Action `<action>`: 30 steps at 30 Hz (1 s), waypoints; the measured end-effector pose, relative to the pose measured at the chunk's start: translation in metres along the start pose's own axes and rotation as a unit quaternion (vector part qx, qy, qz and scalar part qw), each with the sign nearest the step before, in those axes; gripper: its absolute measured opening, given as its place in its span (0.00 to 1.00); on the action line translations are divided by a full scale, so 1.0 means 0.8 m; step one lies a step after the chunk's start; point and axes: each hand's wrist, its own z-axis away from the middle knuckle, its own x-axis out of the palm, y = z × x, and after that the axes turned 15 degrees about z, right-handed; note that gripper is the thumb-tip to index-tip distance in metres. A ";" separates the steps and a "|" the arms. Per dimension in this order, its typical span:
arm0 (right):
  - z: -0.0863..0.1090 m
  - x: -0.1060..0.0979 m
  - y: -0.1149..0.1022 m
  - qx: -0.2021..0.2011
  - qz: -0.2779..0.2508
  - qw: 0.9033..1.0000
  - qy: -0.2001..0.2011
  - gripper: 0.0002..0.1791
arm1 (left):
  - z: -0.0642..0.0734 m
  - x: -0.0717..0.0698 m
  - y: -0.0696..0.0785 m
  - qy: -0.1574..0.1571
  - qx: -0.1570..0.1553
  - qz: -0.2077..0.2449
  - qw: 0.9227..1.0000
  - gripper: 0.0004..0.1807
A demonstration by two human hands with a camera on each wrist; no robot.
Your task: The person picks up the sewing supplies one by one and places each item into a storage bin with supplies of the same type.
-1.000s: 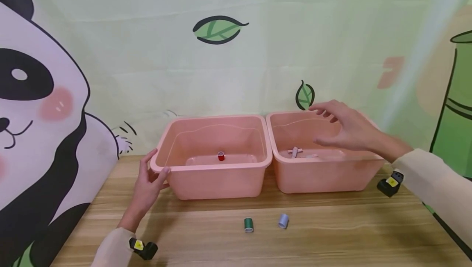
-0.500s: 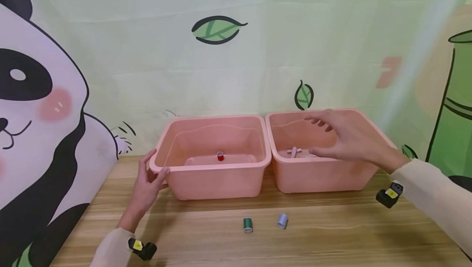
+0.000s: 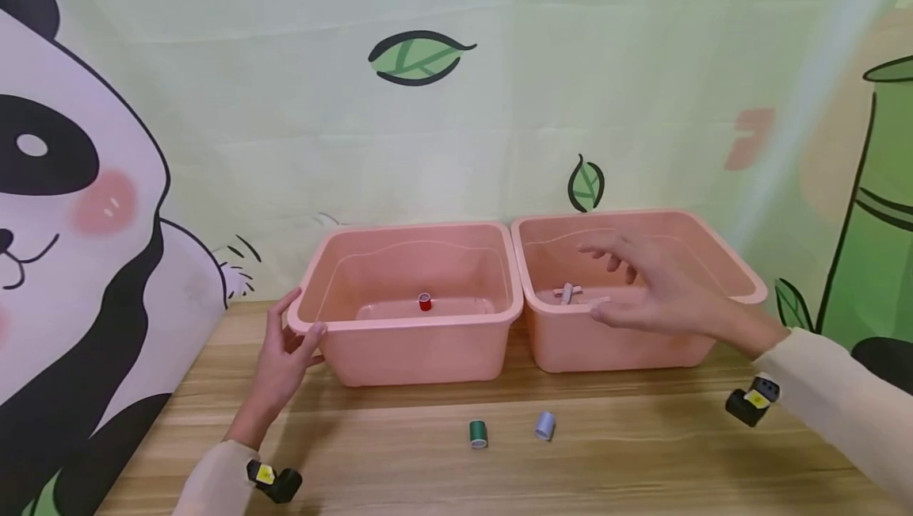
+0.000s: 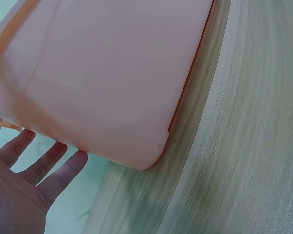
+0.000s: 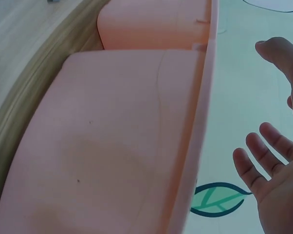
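My left hand (image 3: 281,361) grips the left corner of the left pink bin (image 3: 417,357), its thumb over the rim. The left wrist view shows the fingertips against the bin's wall (image 4: 102,87). Inside that bin stands a small red thread spool (image 3: 425,302). My right hand (image 3: 663,286) hovers with spread fingers above the front of the right pink bin (image 3: 620,349), holding nothing. A few small pale clip-like pieces (image 3: 567,292) lie on that bin's floor, partly covered by the hand. In the right wrist view, the fingers are apart, beyond the bin's rim (image 5: 205,122).
On the wooden table (image 3: 399,460), in front of the bins, lie a green thread spool (image 3: 478,434) and a light blue spool (image 3: 545,426). Both bins stand side by side before a printed cloth backdrop (image 3: 299,120) with a panda and leaves.
The right hand has drifted down and slightly left over the right bin, uncovering its back rim. The left hand stays at its bin, and the spools have not moved.
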 end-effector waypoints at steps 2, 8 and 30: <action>0.002 0.004 -0.003 -0.012 -0.016 1.000 0.008 0.46 | 0.000 -0.001 0.000 -0.001 -0.001 -0.001 1.000 0.42; 0.007 0.015 -0.013 -0.033 -0.058 0.998 0.020 0.46 | 0.000 -0.002 -0.001 -0.002 -0.003 0.000 1.000 0.42; 0.044 0.047 -0.050 -0.021 -0.116 0.993 -0.019 0.45 | -0.001 0.000 -0.002 0.003 0.002 -0.002 1.000 0.41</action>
